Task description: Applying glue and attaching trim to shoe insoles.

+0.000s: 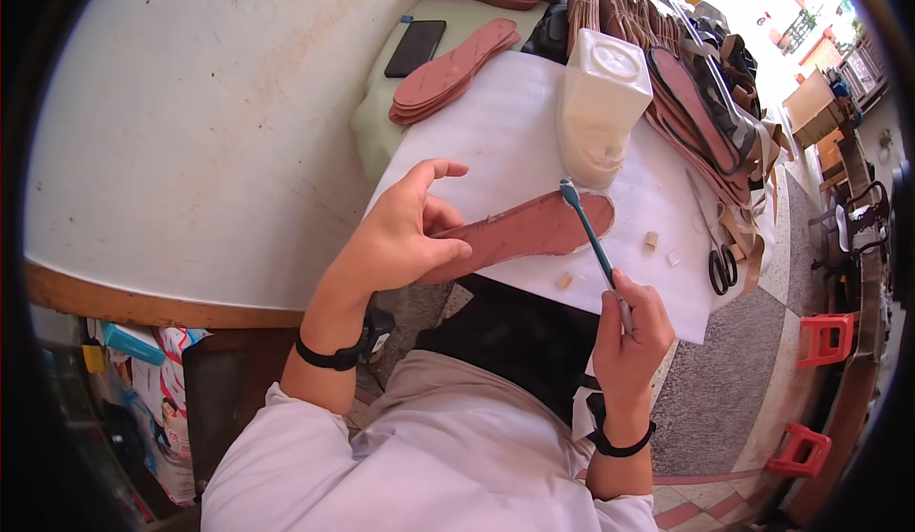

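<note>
A reddish-brown shoe insole (519, 232) lies along the near edge of the white-covered table, with whitish matter along its rim. My left hand (405, 227) is at its left end, thumb on top and the index finger lifted away; the lower fingers are partly hidden. A teal toothbrush (593, 234) is in my right hand (632, 327), fingers closed around the lower handle. Its head is over the right part of the insole, close to the far edge. Just beyond stands a translucent white plastic container (600, 103) with an opening low at the front.
Stacked insoles (448, 74) and a dark phone (416, 48) lie on a pale green cover. At right are black-handled scissors (721, 267), small tan blocks (651, 240) and bundled shoe pieces (691, 103). A white tabletop (191, 132) extends left. Red stools (825, 339) stand on the floor.
</note>
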Available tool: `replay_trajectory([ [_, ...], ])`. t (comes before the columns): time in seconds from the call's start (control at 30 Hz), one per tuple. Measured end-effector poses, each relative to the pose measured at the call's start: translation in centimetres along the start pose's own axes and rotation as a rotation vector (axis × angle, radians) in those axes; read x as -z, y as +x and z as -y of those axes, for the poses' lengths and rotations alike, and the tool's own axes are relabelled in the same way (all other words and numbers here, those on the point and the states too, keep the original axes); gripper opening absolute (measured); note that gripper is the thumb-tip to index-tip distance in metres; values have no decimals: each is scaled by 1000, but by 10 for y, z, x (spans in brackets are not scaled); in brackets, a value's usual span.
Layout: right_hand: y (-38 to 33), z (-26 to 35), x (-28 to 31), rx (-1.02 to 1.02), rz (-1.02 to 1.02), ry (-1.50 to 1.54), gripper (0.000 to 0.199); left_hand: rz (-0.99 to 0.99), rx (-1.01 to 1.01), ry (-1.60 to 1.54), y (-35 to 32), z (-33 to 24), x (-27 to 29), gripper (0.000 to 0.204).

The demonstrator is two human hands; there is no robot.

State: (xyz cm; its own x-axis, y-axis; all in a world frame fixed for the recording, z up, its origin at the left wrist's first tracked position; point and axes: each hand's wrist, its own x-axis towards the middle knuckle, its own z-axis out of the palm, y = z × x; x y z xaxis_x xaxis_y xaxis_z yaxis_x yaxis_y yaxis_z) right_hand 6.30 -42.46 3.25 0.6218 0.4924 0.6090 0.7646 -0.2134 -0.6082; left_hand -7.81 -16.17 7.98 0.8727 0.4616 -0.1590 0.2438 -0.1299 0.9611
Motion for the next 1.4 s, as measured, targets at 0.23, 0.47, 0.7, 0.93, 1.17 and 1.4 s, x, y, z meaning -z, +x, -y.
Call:
replay_trajectory([
  [0.23, 2, 18, 1, 33, 83, 32, 24, 30, 70, -125, -5, -2, -2, 77],
  [0.47, 3, 36, 8, 17, 160, 121, 28, -2, 70, -113, -8, -9, -10, 77],
  [0.7, 0, 40, 8, 31, 181, 157, 29, -28, -2, -108, -4, -7, -20, 76],
  [0.93, 0, 32, 11, 54, 58, 5, 28, -10, 13, -155, -4, -7, -23, 76],
  [1.17, 1, 37, 13, 66, 140, 62, 29, -24, 0, -157, -4, -3, -24, 77],
  [1.4, 3, 29, 16, 68, 60, -19, 28, 14, 34, -234, -7, -8, -18, 75],
])
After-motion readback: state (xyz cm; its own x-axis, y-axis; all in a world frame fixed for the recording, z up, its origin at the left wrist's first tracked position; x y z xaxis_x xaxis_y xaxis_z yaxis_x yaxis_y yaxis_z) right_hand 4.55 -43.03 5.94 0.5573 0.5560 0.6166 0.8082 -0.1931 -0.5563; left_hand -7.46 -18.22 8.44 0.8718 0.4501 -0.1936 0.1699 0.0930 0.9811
